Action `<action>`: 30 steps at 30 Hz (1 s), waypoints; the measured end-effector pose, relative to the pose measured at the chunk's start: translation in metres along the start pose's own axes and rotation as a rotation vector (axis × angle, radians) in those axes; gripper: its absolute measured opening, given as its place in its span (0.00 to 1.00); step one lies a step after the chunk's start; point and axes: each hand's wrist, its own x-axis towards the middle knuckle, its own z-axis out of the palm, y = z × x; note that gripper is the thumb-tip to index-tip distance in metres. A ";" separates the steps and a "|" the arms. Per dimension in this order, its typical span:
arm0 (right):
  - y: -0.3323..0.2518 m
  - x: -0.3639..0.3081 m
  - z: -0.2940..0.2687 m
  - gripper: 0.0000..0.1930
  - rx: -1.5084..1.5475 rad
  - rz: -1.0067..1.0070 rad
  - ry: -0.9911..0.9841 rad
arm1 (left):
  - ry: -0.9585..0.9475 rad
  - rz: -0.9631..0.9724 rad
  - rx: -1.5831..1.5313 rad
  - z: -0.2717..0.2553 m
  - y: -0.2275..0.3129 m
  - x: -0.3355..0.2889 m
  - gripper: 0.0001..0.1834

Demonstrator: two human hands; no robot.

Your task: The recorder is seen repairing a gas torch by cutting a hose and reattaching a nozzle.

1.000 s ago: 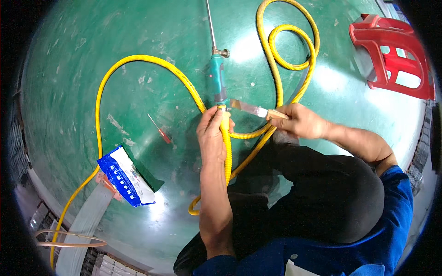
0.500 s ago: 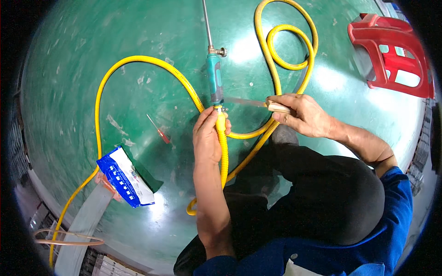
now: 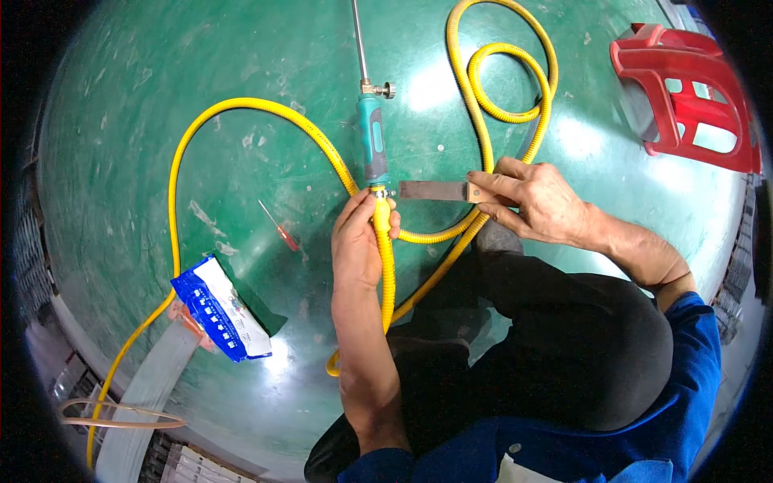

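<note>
"Scraper (image 3: 443, 191) turned flat since earlier, head view?"
"Yes; my right hand (image 3: 539, 201) pinches it just beside the clamp (image 3: 381, 194). My left hand (image 3: 357, 243) grips the yellow hose (image 3: 387, 282) below the torch (image 3: 374, 141)."
"Risk?"
"Loose pinch: I'd fear it slipping, nicking the hose."

A blue and white bag (image 3: 221, 310) lies on the green floor (image 3: 97, 201). A little red screwdriver (image 3: 282, 232) is near the bag, up and right. A red stool (image 3: 664, 105) is far right of the bag. A thin, light-brown loop (image 3: 145, 425) sits below left of it.
</note>
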 end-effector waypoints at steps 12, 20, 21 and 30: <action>-0.008 0.004 -0.009 0.19 0.043 0.026 -0.015 | -0.033 -0.021 -0.032 -0.001 0.003 0.000 0.13; -0.016 0.013 -0.017 0.19 -0.130 -0.098 -0.032 | -0.016 -0.006 0.010 0.001 0.006 -0.003 0.13; -0.019 0.015 -0.020 0.19 -0.118 -0.105 -0.032 | -0.008 0.001 0.026 0.003 0.006 -0.004 0.13; -0.014 0.027 -0.021 0.16 0.155 -0.010 -0.072 | 0.021 0.047 0.068 0.003 0.006 -0.004 0.13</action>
